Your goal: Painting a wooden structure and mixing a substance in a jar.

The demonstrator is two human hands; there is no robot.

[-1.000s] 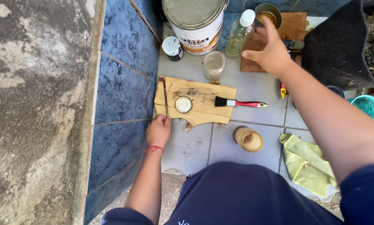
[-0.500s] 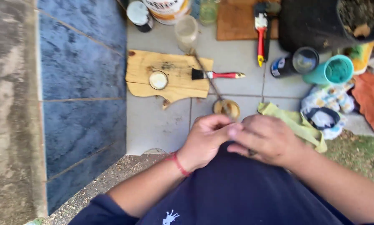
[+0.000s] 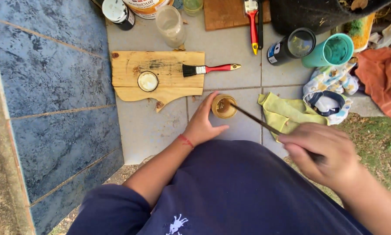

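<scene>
Now the person's left hand (image 3: 203, 124) cups the side of a small round jar (image 3: 224, 107) standing on the pale tiled floor, fingers curled against its left wall to steady it. Their right hand (image 3: 324, 154) is closed around the near end of a thin dark stick (image 3: 255, 119), whose far tip dips into the jar's brownish, glossy liquid. Half a second ago both hands were bunched together over the lap, and a second ago the right was reaching far off toward the back board; they have since parted, one to the jar and one to the stick, which suggests stirring is under way. Just beyond the jar lies a yellow-green cloth (image 3: 287, 114), touching the stick's path. Farther out sits an unevenly cut wooden board (image 3: 160, 78) carrying a small round lid or tin (image 3: 147, 81) with a creamy white top, and a red-handled paintbrush (image 3: 206, 69) resting partly on the board's edge. Behind these stand a cloudy, seemingly empty plastic cup (image 3: 171, 25), a dark can (image 3: 288, 45) lying open with a murky inside, and a teal cup (image 3: 329, 50) tipped beside it, its contents unclear. An orange cloth (image 3: 382, 78) lies at the far right, near grass.
</scene>
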